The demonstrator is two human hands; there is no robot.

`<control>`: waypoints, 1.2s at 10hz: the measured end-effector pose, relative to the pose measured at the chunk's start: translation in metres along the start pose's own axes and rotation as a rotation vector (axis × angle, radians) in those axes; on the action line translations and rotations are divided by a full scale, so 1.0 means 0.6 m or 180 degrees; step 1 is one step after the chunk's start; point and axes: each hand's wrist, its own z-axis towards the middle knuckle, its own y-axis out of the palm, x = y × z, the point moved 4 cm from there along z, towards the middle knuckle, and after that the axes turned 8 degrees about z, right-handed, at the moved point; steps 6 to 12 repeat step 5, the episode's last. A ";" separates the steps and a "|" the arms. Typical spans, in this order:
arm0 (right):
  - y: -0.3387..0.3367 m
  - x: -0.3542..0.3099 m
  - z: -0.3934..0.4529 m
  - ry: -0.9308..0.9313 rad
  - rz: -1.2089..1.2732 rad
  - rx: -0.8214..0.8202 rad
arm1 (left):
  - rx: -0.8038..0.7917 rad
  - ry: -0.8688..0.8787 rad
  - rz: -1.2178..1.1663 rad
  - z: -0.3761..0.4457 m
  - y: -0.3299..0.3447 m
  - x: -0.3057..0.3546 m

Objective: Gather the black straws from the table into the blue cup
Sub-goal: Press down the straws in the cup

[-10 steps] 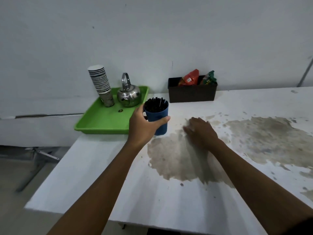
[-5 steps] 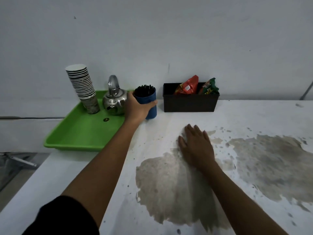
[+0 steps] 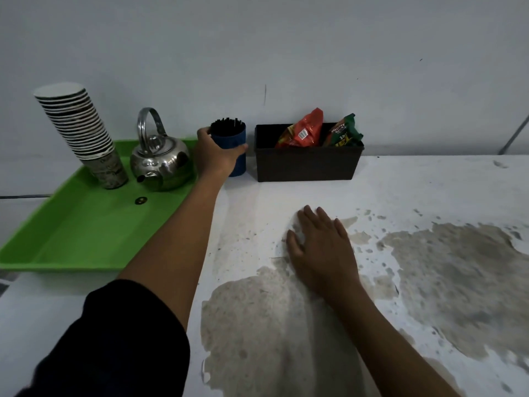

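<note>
Since a second ago the blue cup (image 3: 233, 151) has gone from the middle of the table (image 3: 429, 193) to the back edge near the wall, carried there by the left hand (image 3: 216, 159), and the right hand (image 3: 320, 250) has stayed flat on the tabletop. Now the cup stands upright in the upper middle of the frame, between the green tray (image 3: 86, 233) on its left and the black box (image 3: 306, 164) on its right, apart from the box by a narrow gap. Black straws (image 3: 227, 128) fill the cup, their ends showing just above the rim. Left fingers and thumb wrap round the cup's side, gripping it; whether its base rests on the table is hidden by the hand. Right hand lies palm down with fingers spread and nothing in it, at centre frame on the edge of a large brown stain (image 3: 286, 325). On the tray at upper left stand a steel kettle (image 3: 160, 161) and a stack of paper cups (image 3: 83, 133). Two snack packets (image 3: 306, 133) stick up from the box
</note>
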 end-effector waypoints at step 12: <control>-0.013 -0.012 -0.004 0.0061 0.0082 0.0008 | 0.0215 0.0246 -0.0091 -0.083 -0.062 0.006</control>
